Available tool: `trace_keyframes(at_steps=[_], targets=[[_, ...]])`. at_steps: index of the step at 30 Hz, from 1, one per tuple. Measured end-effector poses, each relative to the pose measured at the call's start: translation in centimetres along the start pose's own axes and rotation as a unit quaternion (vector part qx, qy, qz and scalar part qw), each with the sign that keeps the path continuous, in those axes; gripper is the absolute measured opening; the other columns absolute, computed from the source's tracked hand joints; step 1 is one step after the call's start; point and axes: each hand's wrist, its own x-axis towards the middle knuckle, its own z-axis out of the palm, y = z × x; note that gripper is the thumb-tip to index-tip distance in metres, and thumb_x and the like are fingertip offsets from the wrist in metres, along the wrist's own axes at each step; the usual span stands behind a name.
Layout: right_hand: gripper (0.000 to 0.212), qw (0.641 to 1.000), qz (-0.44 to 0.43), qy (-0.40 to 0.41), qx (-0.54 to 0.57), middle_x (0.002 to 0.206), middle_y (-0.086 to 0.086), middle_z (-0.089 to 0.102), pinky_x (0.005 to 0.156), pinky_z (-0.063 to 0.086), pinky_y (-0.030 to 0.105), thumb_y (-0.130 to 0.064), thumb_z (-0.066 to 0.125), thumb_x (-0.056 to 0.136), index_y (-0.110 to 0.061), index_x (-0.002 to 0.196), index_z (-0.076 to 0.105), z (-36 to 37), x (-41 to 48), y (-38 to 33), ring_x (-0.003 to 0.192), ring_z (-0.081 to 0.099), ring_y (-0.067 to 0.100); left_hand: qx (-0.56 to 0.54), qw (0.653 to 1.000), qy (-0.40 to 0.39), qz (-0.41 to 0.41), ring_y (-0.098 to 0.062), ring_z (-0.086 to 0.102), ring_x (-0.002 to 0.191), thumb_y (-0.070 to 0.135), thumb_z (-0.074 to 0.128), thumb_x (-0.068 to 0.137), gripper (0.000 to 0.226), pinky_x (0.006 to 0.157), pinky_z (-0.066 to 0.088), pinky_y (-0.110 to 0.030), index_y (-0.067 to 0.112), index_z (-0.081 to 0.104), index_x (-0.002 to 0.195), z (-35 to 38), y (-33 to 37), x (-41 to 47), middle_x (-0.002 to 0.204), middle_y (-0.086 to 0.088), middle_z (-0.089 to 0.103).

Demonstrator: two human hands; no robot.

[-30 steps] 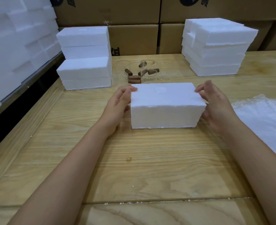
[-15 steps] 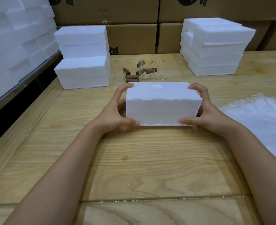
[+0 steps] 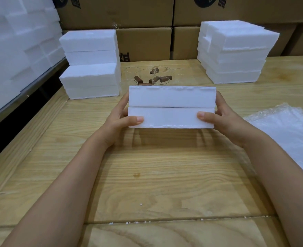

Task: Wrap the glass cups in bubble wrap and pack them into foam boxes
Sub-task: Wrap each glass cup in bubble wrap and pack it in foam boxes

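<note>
The left hand point(image 3: 122, 118) and right hand point(image 3: 223, 120) clasped the ends of the foam box point(image 3: 172, 106), thumbs on its near face, holding it above the counter point(image 3: 147, 175). Just beyond the hands lay the glass cups point(image 3: 157, 77), flanked by foam stacks point(image 3: 91, 65). Bubble wrap point(image 3: 289, 129) lay right of the right hand.

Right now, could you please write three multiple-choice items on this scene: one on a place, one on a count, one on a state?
1. Relative to the box, the bubble wrap lies:
A. left
B. right
C. on top

2. Of left hand and right hand, how many hold the box?
A. none
B. one
C. two

3. The box is:
A. open
B. closed
C. broken apart

Answers: 1 B, the wrap lies beyond the right hand; 2 C, each hand grips one end; 3 B, its two halves meet at a seam.
</note>
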Motion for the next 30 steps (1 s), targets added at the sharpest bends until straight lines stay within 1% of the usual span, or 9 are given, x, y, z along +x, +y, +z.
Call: trace_keyframes(at_steps=[5, 11, 15, 18, 20, 22, 24, 27, 30], targets=[[0.070, 1.000, -0.017, 0.015, -0.010, 0.102, -0.019, 0.070, 0.071, 0.053, 0.017, -0.047, 0.073, 0.063, -0.052, 0.124, 0.039, 0.3, 0.0, 0.0, 0.095, 0.069, 0.010, 0.001, 1.000, -0.012, -0.001, -0.013, 0.063, 0.114, 0.033, 0.069, 0.064, 0.074, 0.085, 0.052, -0.024, 0.037, 0.046, 0.134, -0.3, 0.2, 0.0, 0.122, 0.012, 0.066], [0.066, 0.993, -0.103, 0.052, -0.036, 0.093, -0.018, 0.069, 0.067, 0.053, 0.019, -0.039, 0.077, 0.063, -0.052, 0.119, 0.043, 2.0, 2.0, -2.1, 0.084, 0.069, 0.008, 0.010, 1.000, -0.006, 0.014, -0.006, 0.061, 0.113, 0.028, 0.073, 0.061, 0.082, 0.085, 0.052, -0.020, 0.063, 0.041, 0.128, -3.8, 2.5, 0.5, 0.122, 0.022, 0.064], [0.069, 0.981, -0.165, 0.068, -0.071, 0.095, -0.020, 0.065, 0.066, 0.054, 0.022, -0.035, 0.078, 0.066, -0.049, 0.121, 0.040, 4.8, 6.7, -5.3, 0.087, 0.066, 0.006, 0.048, 0.996, 0.052, 0.050, -0.010, 0.065, 0.109, 0.023, 0.077, 0.063, 0.092, 0.083, 0.054, -0.023, 0.044, 0.034, 0.142, -9.0, 5.2, 1.7, 0.117, 0.017, 0.068], [0.074, 0.971, -0.201, 0.053, -0.117, 0.112, -0.012, 0.058, 0.077, 0.058, 0.031, -0.034, 0.079, 0.070, -0.042, 0.128, 0.034, 7.2, 12.2, -7.2, 0.102, 0.063, 0.011, 0.093, 0.984, 0.131, 0.074, -0.009, 0.066, 0.107, 0.020, 0.075, 0.071, 0.085, 0.085, 0.055, -0.024, 0.023, 0.036, 0.146, -12.9, 5.8, 2.6, 0.111, 0.016, 0.070], [0.078, 0.969, -0.204, 0.026, -0.136, 0.118, 0.002, 0.056, 0.081, 0.058, 0.038, -0.033, 0.079, 0.071, -0.040, 0.131, 0.030, 8.8, 16.1, -7.7, 0.106, 0.061, 0.016, 0.113, 0.972, 0.189, 0.083, -0.010, 0.066, 0.107, 0.010, 0.071, 0.080, 0.067, 0.090, 0.055, -0.028, 0.023, 0.043, 0.139, -15.5, 5.2, 3.3, 0.107, 0.015, 0.072], [0.081, 0.967, -0.202, -0.003, -0.155, 0.117, 0.004, 0.054, 0.083, 0.058, 0.040, -0.034, 0.079, 0.072, -0.039, 0.133, 0.027, 10.1, 19.5, -7.7, 0.106, 0.061, 0.017, 0.141, 0.961, 0.222, 0.084, -0.007, 0.065, 0.107, -0.001, 0.064, 0.087, 0.058, 0.092, 0.053, -0.028, 0.030, 0.046, 0.134, -17.5, 4.4, 4.0, 0.105, 0.015, 0.071], [0.081, 0.966, -0.198, -0.027, -0.165, 0.119, 0.002, 0.051, 0.087, 0.057, 0.039, -0.034, 0.078, 0.074, -0.038, 0.134, 0.024, 11.3, 22.3, -7.0, 0.107, 0.059, 0.016, 0.166, 0.953, 0.242, 0.075, 0.001, 0.065, 0.103, -0.004, 0.061, 0.090, 0.061, 0.085, 0.053, -0.020, 0.039, 0.046, 0.129, -19.0, 3.4, 4.6, 0.102, 0.020, 0.070], [0.079, 0.969, -0.182, -0.046, -0.163, 0.120, 0.005, 0.051, 0.093, 0.053, 0.036, -0.031, 0.078, 0.076, -0.038, 0.132, 0.022, 12.6, 25.3, -5.0, 0.109, 0.059, 0.017, 0.192, 0.945, 0.258, 0.064, 0.010, 0.064, 0.095, -0.005, 0.060, 0.090, 0.064, 0.074, 0.051, -0.008, 0.030, 0.040, 0.141, -20.6, 1.9, 5.3, 0.103, 0.020, 0.065], [0.081, 0.972, -0.167, -0.051, -0.155, 0.135, 0.000, 0.039, 0.094, 0.048, 0.019, -0.028, 0.077, 0.078, -0.033, 0.137, 0.021, 13.3, 26.9, -3.0, 0.107, 0.055, 0.005, 0.204, 0.946, 0.248, 0.049, 0.012, 0.060, 0.101, 0.001, 0.061, 0.092, 0.069, 0.076, 0.050, -0.008, 0.037, 0.035, 0.144, -21.7, 0.6, 5.9, 0.109, 0.024, 0.062]])
